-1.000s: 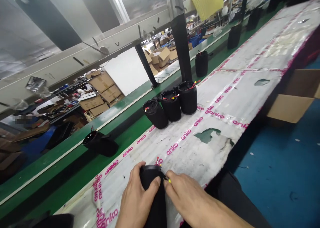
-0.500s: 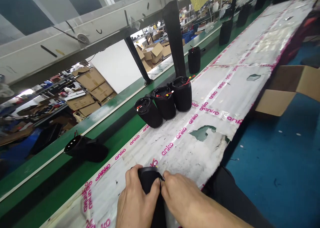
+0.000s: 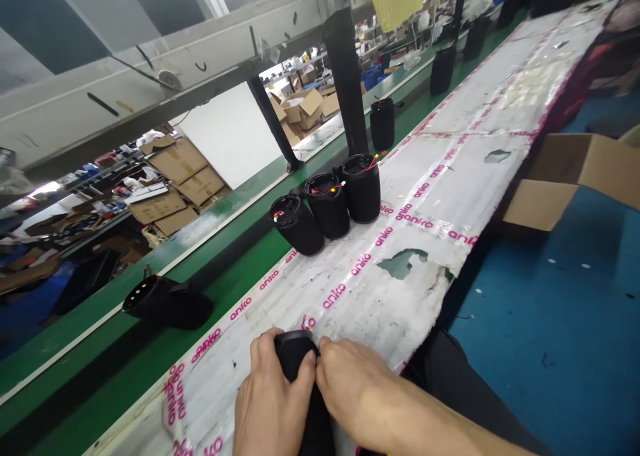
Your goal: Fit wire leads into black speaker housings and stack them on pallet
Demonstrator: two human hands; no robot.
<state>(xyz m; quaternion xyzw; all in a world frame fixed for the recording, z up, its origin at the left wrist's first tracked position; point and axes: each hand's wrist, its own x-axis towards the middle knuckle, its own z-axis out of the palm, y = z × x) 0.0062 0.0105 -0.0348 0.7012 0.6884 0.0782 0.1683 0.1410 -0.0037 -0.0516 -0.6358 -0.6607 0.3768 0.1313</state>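
Observation:
My left hand point(image 3: 273, 393) wraps around a black cylindrical speaker housing point(image 3: 316, 419), its thumb pressed on the near side. The housing lies tilted toward me at the lower middle, and its end rim points away. Thin wires with red and yellow ends point(image 3: 304, 323) stick out past that rim. My right hand point(image 3: 350, 383) is closed in a pinch at the right side of the rim, on a small black strap that the fingers now mostly hide. Three similar black housings point(image 3: 327, 206) stand in a row farther up, with wires showing in their open tops.
White sheeting point(image 3: 350, 323) printed with pink "anko" tape covers the bench and is torn in places. Beside it runs a green conveyor belt point(image 3: 235, 259), bearing a tipped housing point(image 3: 170, 303) and several upright ones. An open cardboard box point(image 3: 540, 203) is at the right.
The right fingers have moved slightly left and in against the rim, covering the strap that showed before. The left hand keeps its hold. The view has shifted a little.

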